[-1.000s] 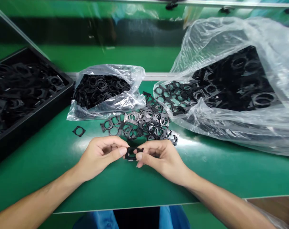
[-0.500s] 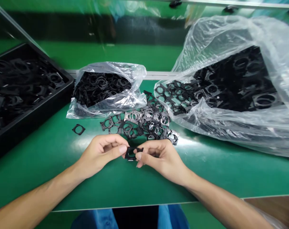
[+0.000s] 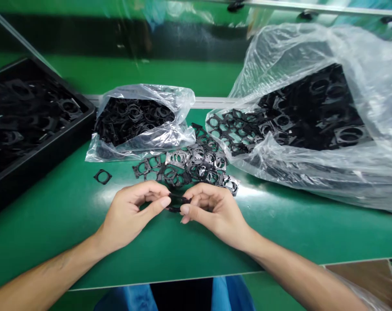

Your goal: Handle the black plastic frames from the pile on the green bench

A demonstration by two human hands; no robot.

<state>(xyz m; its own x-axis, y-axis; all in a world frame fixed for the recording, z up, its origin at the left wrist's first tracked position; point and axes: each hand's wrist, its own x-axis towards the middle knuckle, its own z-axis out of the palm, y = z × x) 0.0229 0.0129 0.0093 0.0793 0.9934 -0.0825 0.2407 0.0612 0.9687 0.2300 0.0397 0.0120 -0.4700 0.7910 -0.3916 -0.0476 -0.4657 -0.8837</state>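
Between my two hands is a small black frame with a round opening (image 3: 174,209), held just above the green table. My left hand (image 3: 131,214) pinches its left side between thumb and fingertips. On the other side, the thumb and fingers of my right hand (image 3: 217,211) close on its right edge. My fingertips cover parts of the frame. Just beyond my hands lies a loose heap of similar black frames (image 3: 196,162). One single black frame (image 3: 102,176) rests flat on the table, left of the heap.
A black tray (image 3: 69,134) full of dark parts stands at the left. Behind the heap lies a clear plastic bag (image 3: 183,134) of black rings. A larger clear bag (image 3: 280,172) spills frames at the right. The green table (image 3: 170,259) ends close to my lap.
The frame between my hands has tipped and now shows flatter, its opening narrower. Both hands keep their hold. The whole view has shifted slightly.
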